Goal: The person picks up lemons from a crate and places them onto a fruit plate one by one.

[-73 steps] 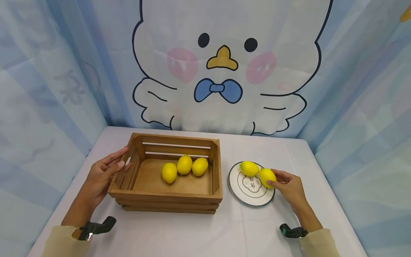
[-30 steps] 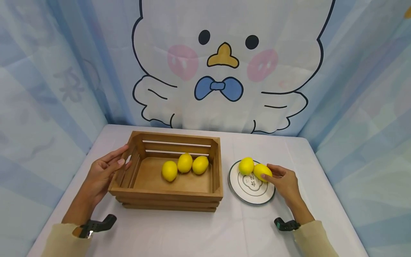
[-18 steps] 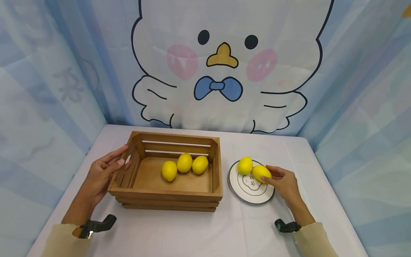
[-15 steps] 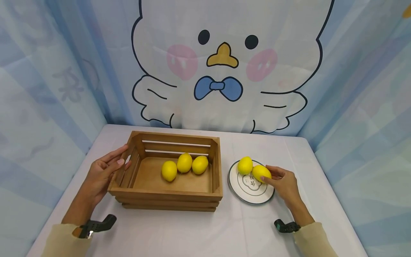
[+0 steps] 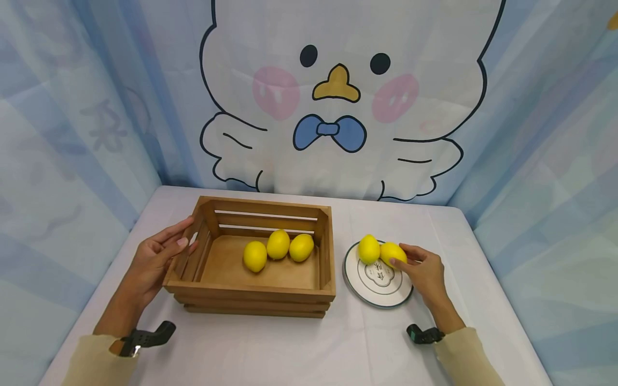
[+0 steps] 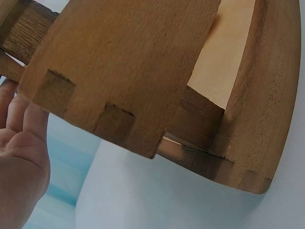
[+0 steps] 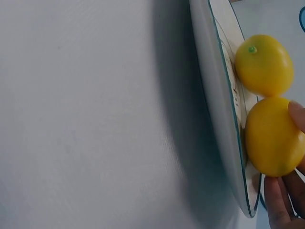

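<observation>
My right hand [image 5: 425,271] pinches a yellow lemon [image 5: 393,254] between thumb and fingers at the right side of a white plate [image 5: 381,292]. A second lemon [image 5: 369,249] sits on the plate and touches the pinched one; in the right wrist view its green stem end [image 7: 252,49] shows. At the left end of a slatted wooden crate [image 5: 251,296], my left hand [image 5: 154,262] holds the side panel, thumb by the top edge, a fingertip showing at the handle slot. The left wrist view shows the crate's corner joints close up, with fingers [image 6: 34,119] beside them.
Inside the crate lie three more lemons [image 5: 278,245], toward its right and back. A white cloth covers the table [image 5: 357,343]. Patterned curtains [image 5: 555,187] stand at the back and both sides. A dark band with a camera mount sits on each wrist.
On the plate, the pinched lemon has shifted left and slightly back with my right hand, and the other lemon has turned and shifted a little left. The left hand and crate hold their place.
</observation>
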`<state>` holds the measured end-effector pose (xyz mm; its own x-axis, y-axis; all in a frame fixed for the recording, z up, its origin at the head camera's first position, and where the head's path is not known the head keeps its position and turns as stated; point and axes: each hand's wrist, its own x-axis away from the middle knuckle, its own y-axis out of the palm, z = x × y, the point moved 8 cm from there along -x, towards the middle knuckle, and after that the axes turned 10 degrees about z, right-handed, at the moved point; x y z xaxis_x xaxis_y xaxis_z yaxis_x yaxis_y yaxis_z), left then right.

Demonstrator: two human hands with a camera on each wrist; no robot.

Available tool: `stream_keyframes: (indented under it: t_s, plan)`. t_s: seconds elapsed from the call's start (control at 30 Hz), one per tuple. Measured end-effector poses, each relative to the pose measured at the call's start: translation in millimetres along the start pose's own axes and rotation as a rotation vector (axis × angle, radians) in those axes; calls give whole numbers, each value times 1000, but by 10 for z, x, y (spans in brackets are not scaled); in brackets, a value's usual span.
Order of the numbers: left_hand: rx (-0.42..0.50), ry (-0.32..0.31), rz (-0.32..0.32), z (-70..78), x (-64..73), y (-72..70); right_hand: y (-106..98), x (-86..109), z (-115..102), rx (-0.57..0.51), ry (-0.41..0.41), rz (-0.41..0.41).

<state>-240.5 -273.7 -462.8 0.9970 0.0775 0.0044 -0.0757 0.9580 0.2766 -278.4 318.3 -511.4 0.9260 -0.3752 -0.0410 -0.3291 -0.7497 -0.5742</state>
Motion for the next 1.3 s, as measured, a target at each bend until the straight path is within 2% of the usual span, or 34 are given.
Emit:
stream_keyframes:
  t_s: [0.3,0.8,1.03,1.3]
  plan:
    - [5,1,-1,1,8,2,35,-23,-30,-20,3,18]
    - [-9,-21,21,-16,-11,-23,55,-2,-16,-6,-1,-10]
    - [-9,-19,11,-12,-10,-11,37,13,-33,-13,-3,-11]
    - [3,-7,8,-2,-5,-4,-1,2,-95,-25,-36,-4]
